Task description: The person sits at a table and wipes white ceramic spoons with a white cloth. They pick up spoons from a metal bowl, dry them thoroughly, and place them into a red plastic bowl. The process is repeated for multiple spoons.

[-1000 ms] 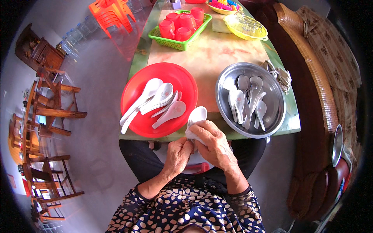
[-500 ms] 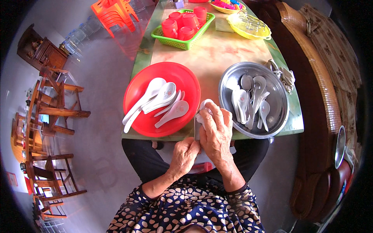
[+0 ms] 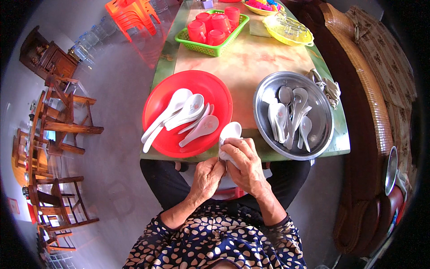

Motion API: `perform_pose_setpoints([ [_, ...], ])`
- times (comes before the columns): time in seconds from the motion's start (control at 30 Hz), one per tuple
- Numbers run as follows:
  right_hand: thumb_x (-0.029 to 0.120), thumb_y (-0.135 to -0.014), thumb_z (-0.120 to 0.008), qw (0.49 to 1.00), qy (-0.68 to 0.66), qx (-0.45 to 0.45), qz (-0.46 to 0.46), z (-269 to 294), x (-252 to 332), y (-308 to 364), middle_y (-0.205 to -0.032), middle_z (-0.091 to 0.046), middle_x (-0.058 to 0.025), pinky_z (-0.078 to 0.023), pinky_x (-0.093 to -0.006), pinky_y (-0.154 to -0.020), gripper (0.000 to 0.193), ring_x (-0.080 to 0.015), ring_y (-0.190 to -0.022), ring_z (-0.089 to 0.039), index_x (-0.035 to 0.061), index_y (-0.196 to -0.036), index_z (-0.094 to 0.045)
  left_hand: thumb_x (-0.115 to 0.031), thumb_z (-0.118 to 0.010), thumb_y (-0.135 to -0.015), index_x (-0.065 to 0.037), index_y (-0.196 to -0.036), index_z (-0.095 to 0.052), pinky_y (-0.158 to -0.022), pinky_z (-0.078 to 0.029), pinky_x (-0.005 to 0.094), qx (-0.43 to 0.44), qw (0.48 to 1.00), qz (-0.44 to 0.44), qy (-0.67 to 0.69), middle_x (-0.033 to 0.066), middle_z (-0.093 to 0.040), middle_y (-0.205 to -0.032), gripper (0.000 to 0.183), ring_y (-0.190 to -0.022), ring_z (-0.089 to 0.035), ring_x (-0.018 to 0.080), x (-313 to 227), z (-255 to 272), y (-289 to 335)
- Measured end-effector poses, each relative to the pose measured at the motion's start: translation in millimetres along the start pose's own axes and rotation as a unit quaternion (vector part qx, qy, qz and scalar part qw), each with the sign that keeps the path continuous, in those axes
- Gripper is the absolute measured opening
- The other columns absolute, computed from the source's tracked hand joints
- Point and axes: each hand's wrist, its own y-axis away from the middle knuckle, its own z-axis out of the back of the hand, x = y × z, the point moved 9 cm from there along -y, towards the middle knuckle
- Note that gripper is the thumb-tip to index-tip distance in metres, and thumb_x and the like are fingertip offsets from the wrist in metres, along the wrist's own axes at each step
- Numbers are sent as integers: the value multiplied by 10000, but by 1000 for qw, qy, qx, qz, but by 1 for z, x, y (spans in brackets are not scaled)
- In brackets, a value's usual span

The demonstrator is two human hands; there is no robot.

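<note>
At the near table edge, between the two basins, a white soup spoon points bowl-up away from me. My left hand pinches the lower end of its handle. With my right hand I press a white cloth around the handle just below the bowl; much of the handle is hidden. Left of my hands, several white soup spoons lie in a red basin. On the right, a steel basin holds more white spoons and a metal spoon.
A green basket of red mugs stands farther back on the table, beside a yellow basket. A crumpled greyish cloth lies behind the steel basin. Wooden chairs stand left; a wooden bench runs along the right.
My right hand and the cloth have slid down from the spoon's bowl to its handle, baring the bowl. Both hands have shifted slightly left. The basins and their spoons stay put.
</note>
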Motion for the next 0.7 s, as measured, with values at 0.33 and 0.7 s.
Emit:
perform_pose_setpoints([
  [0.33, -68, -627, -590, 985, 153, -77, -21, -2, -7, -14, -1105, -533, -123, -465, -382, -774, 391, -332, -918, -515, 30, -1004, -622, -202, -478, -929, -40, -701, -512, -380, -324, 207, 4, 995, 91, 36, -16, -463, -556, 282, -424, -421, 55, 4, -4, 6],
  [0.7, -62, -638, -580, 971, -175, 161, -33, -6, -10, 4, -1043, -600, -119, -470, -402, -814, 347, -325, -933, -543, 46, -963, -634, -100, -493, -887, -24, -730, -550, -371, -334, 215, 18, 998, -9, -63, -32, -478, -547, 184, -417, -428, 46, -12, 5, 4],
])
